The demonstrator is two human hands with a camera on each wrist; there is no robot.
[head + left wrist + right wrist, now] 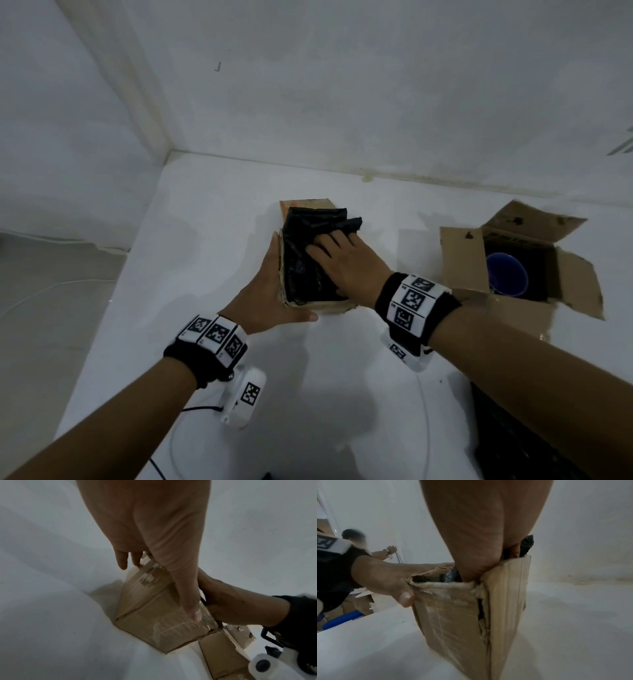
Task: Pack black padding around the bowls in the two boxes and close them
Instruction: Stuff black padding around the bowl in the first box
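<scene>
A small cardboard box (329, 307) stands mid-table, stuffed to the top with black padding (301, 270); its bowl is hidden. My right hand (342, 257) presses flat on the padding, fingers spread. Along the box's left wall lies my left hand (274, 274), fingers straight, with the thumb on the near wall. In the right wrist view the left thumb (404, 596) pushes on the box (450, 615) near its corner and padding (527, 543) pokes above the rim. To the right a second box (459, 260) stands with its flaps open, a blue bowl (507, 274) inside on dark padding (539, 270).
The white table (205, 240) meets a white wall at the back and ends at its left edge. A dark object (513, 445) lies at the near right, with thin cables (426, 411) beside it. Another person (354, 536) shows in the background of the right wrist view.
</scene>
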